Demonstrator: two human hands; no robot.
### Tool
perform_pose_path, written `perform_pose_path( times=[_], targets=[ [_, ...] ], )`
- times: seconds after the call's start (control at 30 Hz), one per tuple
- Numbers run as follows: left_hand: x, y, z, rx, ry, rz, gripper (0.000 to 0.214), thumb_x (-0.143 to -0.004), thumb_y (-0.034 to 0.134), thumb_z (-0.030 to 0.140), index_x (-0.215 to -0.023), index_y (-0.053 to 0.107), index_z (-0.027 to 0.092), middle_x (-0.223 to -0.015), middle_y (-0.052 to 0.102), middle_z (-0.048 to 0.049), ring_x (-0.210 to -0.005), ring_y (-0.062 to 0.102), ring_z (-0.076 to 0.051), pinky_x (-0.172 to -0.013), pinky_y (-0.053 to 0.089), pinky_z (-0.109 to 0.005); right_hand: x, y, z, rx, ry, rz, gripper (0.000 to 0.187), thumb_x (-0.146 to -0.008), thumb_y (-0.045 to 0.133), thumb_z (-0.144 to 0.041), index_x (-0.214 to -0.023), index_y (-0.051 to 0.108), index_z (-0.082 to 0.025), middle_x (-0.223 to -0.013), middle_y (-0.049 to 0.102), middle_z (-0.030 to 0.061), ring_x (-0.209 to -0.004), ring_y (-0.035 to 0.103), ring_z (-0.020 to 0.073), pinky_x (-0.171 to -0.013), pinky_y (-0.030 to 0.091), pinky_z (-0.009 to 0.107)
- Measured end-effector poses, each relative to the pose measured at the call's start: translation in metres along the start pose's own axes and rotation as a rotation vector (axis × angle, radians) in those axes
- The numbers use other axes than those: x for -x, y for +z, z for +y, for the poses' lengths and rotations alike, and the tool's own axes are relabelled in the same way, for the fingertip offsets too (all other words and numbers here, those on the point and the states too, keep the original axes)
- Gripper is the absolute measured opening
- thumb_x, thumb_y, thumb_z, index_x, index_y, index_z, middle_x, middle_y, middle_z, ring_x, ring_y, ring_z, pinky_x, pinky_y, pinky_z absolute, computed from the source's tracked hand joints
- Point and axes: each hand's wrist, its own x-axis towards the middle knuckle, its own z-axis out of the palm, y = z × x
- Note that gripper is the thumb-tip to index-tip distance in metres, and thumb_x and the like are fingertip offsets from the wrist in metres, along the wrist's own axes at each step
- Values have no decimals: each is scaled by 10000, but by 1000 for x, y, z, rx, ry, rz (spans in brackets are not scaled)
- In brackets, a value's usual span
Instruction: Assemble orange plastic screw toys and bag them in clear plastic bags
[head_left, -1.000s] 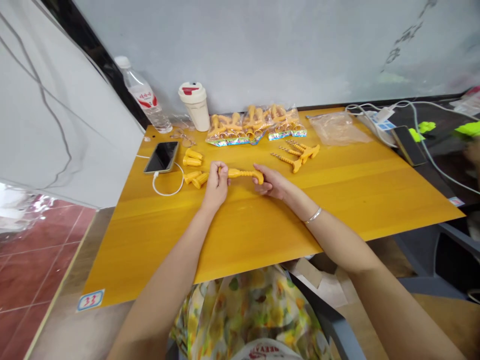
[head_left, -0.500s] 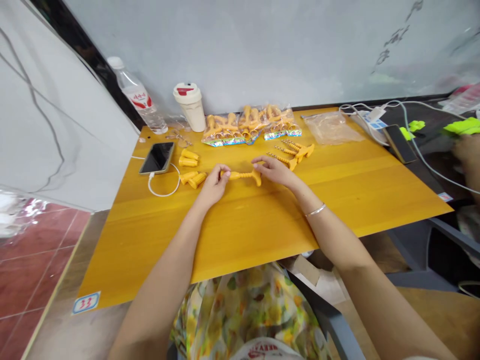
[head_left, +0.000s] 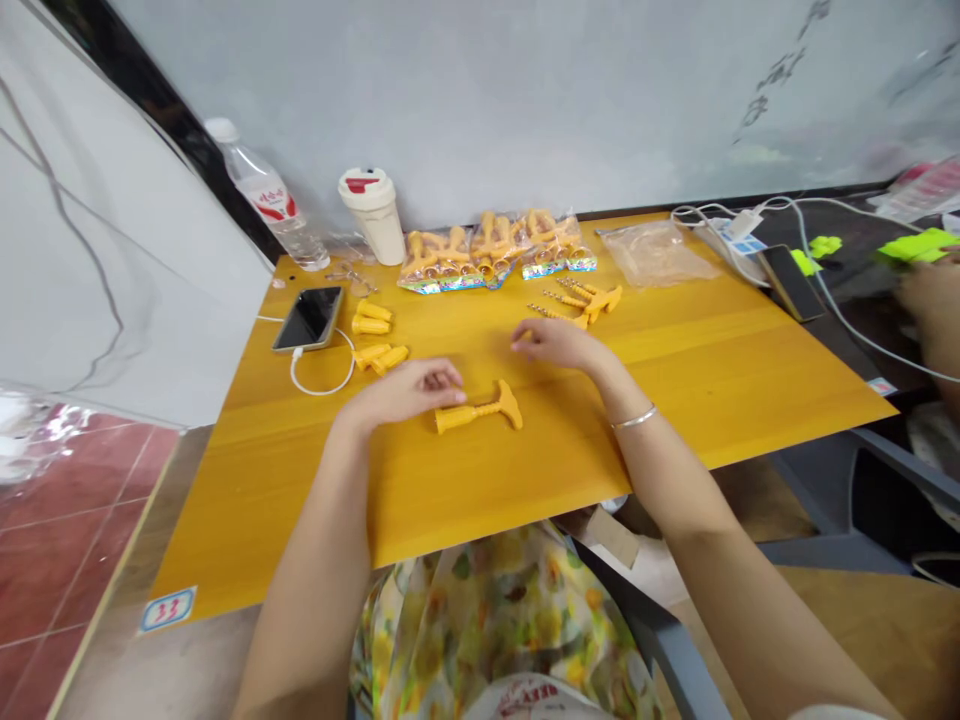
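An assembled yellow plastic toy, a ribbed rod with a cap on one end and a T-shaped handle on the other, lies on the yellow table. My left hand hovers just above its capped end, fingers loosely apart and holding nothing. My right hand stretches flat toward several loose yellow T-handled rods, a little short of them, empty. Several loose yellow caps lie to the left of my left hand.
Clear bags of yellow parts, a white cup and a water bottle line the back edge. A charging phone lies at left, an empty plastic bag at right. Another person's hand works beside green parts.
Both hands held the toy up between them; now it lies on the table nearer me. My left hand has let go above it and my right hand has moved off toward the loose rods.
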Motion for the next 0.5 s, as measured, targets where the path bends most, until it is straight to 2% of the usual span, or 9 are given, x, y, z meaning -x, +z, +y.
perform_pose_path(
  times=[0.07, 0.1, 0.13, 0.17, 0.23, 0.33, 0.4, 0.5],
  targets=[
    [2, -9, -5, -81, -6, 349, 370, -839, 600, 556, -907, 635, 194, -789, 629, -22, -720, 572, -162, -705, 471, -296, 0, -7, 9, 188, 196, 252, 324, -967, 569, -350, -1230, 696, -210, -1129, 760, 130, -1038, 694, 273, -856, 495, 369],
    [4, -14, -9, -157, -29, 526, 342, -860, 574, 528, -913, 624, 194, -806, 620, -27, -747, 576, -172, -739, 475, -311, 0, -9, 15, 260, 283, 329, 333, -972, 563, -348, -1239, 697, -202, -1162, 747, 152, -1068, 685, 302, -866, 498, 408],
    [6, -19, -14, -249, -70, 663, 315, -864, 571, 500, -928, 616, 195, -831, 613, -35, -789, 587, -187, -778, 481, -329, 0, -10, 20, 312, 353, 366, 335, -975, 560, -342, -1236, 702, -187, -1166, 740, 172, -1078, 679, 324, -865, 501, 439],
    [8, -23, -19, -346, -124, 744, 304, -856, 585, 484, -949, 613, 196, -873, 612, -48, -850, 600, -210, -823, 486, -352, 0, -10, 25, 345, 401, 373, 330, -974, 562, -333, -1217, 712, -168, -1149, 740, 187, -1072, 677, 338, -857, 504, 459],
    [13, -29, -27, -514, -243, 751, 339, -817, 643, 489, -991, 620, 199, -999, 615, -85, -1003, 607, -269, -911, 487, -406, -2, -8, 32, 375, 452, 347, 311, -971, 562, -308, -1150, 740, -127, -1100, 739, 209, -1044, 677, 351, -837, 507, 476],
    [16, -29, -35, -640, -366, 613, 380, -775, 706, 490, -1020, 642, 206, -1122, 604, -123, -1142, 577, -339, -971, 481, -464, -5, -3, 36, 394, 426, 339, 299, -967, 528, -252, -1095, 760, -114, -1073, 730, 211, -1013, 668, 345, -824, 505, 483],
    [15, -27, -38, -678, -385, 555, 336, -770, 725, 417, -1025, 659, 208, -1151, 602, -133, -1168, 564, -355, -982, 481, -478, -7, 2, 34, 410, 334, 377, 301, -951, 516, -225, -1084, 768, -128, -1108, 712, 208, -1046, 643, 349, -835, 497, 487],
    [12, -23, -40, -710, -355, 566, 257, -763, 725, 320, -985, 681, 200, -1139, 606, -145, -1183, 540, -374, -998, 473, -504, -10, 11, 26, 432, 132, 485, 297, -932, 519, -230, -1059, 772, -140, -1180, 675, 202, -1165, 560, 372, -909, 461, 512]
  ],
)
